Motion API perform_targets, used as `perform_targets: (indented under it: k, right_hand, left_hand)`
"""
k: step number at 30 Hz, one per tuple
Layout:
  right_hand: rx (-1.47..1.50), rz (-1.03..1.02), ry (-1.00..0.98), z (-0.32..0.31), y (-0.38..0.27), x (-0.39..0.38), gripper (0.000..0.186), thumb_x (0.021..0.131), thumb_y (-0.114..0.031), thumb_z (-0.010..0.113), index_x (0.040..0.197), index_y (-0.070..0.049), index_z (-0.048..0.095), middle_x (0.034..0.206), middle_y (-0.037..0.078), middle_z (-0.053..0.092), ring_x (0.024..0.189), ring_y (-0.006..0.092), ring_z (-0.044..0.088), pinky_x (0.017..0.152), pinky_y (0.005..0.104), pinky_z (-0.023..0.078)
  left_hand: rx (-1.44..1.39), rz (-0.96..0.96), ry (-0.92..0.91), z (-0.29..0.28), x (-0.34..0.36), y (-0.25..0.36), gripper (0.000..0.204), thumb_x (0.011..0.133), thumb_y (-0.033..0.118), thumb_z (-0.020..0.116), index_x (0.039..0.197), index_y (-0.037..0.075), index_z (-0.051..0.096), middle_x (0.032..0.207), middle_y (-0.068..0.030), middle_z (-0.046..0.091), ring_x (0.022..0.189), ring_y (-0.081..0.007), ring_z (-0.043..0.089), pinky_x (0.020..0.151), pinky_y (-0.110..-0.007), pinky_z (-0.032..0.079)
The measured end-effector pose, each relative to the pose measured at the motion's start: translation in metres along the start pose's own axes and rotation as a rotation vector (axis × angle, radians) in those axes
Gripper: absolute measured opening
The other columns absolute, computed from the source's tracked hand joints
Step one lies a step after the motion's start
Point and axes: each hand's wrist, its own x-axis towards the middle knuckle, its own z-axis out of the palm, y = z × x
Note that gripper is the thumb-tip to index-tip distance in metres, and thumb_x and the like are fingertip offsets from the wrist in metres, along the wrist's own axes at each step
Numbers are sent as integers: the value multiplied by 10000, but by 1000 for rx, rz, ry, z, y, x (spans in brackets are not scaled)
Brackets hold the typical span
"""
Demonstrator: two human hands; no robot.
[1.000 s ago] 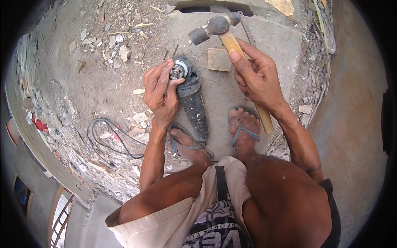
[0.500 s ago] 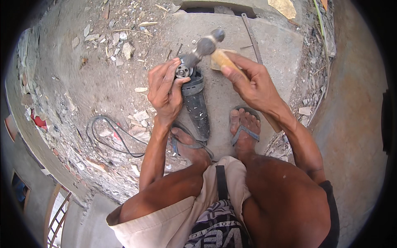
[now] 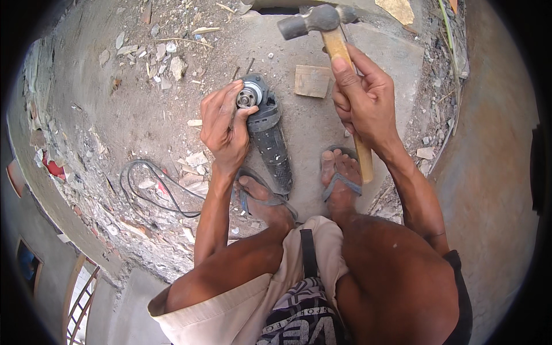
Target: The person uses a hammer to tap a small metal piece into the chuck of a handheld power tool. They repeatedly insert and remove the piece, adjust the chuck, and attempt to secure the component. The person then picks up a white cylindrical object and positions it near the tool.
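"Two sandalled feet (image 3: 340,173) are seen on dusty concrete (image 3: 307,135); where is the grinder (image 3: 271,150) placed?"

"It is laid down with its rear end between them, its head clasped by the left hand (image 3: 226,122)."

"And the right hand (image 3: 368,99)?"

"It is closed around the handle of a hammer (image 3: 323,19), held up clear of the grinder. Farther off, a wooden block (image 3: 312,81) and broken rubble (image 3: 177,68) are shown."

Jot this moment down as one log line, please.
Left hand: holds angle grinder at its head | Right hand: holds hammer, clear of grinder | On ground: wooden block
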Motion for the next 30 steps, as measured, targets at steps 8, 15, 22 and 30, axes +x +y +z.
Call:
perform_targets:
  k: [8,15,22,30]
  right_hand:
    - [-91,-264,-4,2,13,8,451,1073,-305,633,1374,31,651,872,121,719,751,196,674,689,324,518]
    - [-263,-358,-105,8,19,5,435,1069,-297,649,1361,25,671,941,59,716,839,146,649,784,320,539]
    - [-79,-129,-44,-5,6,5,427,1073,-264,641,1382,32,656,1028,77,733,947,134,633,869,315,522]
    - [-137,-181,-93,7,22,-2,484,1062,-294,643,1388,64,636,1291,217,720,1195,250,663,1044,370,497]
  left_hand:
    - [8,-2,8,-7,-4,-2,416,816,-111,750,1223,-24,745,1219,-158,751,1143,-316,675,1001,-417,516]
    - [1,-33,28,-5,-2,0,389,807,-99,759,1190,-28,759,1188,-154,758,1120,-311,678,987,-411,518]
    - [-53,-73,-173,-16,9,7,444,880,-33,758,1315,59,740,1293,-146,677,1177,-290,646,978,-402,530]
    - [-14,39,-73,-15,9,-7,405,807,-45,824,1201,23,752,1157,-146,713,1109,-279,672,901,-389,569]
